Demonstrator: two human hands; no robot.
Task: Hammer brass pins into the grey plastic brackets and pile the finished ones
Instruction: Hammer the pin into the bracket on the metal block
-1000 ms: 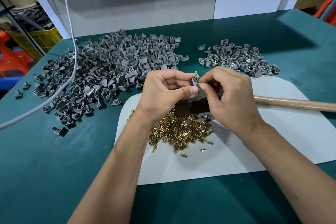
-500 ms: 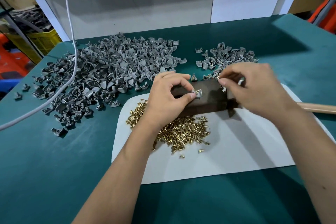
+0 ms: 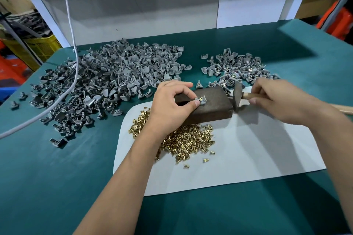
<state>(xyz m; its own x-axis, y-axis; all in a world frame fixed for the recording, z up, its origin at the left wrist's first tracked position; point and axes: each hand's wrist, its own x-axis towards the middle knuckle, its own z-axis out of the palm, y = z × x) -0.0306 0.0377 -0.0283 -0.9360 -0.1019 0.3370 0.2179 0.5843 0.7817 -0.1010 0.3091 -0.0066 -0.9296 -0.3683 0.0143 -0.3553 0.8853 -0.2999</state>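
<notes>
— What's the left hand (image 3: 172, 101) doing there in the middle of the frame?

— Pinching a grey bracket (image 3: 201, 100) between thumb and forefinger, pressed down on top of the dark metal block (image 3: 214, 107). The other fingers curl over the block's left end. A brass pin (image 3: 201, 98) stands up out of the bracket, head showing.

— And the right hand (image 3: 280, 101)?

— Right of centre, fingers curled round the wooden handle of the hammer (image 3: 237, 96). The thumb runs along the handle's near side. The hammer head sits just off the block's right end, close to it; I can't tell if it touches.

— Where's the block sitting?

— On the white mat (image 3: 257, 154), which lies on the green table (image 3: 57, 187). Just below the block in the frame, a heap of loose brass pins (image 3: 183, 139) spreads over the mat, with a few strays at its lower edge.

— The rest of the brackets?

— Big pile of brackets (image 3: 107, 82) across the upper left, spilling toward the table's edge. Smaller pile with pins (image 3: 238, 68) glinting in it, upper right of centre, just above the right hand. One lone bracket (image 3: 199, 85) stands between the two piles, right behind the block.

— That line on the left?

— A white cable (image 3: 73, 44) hanging down and trailing across the big pile.
</notes>
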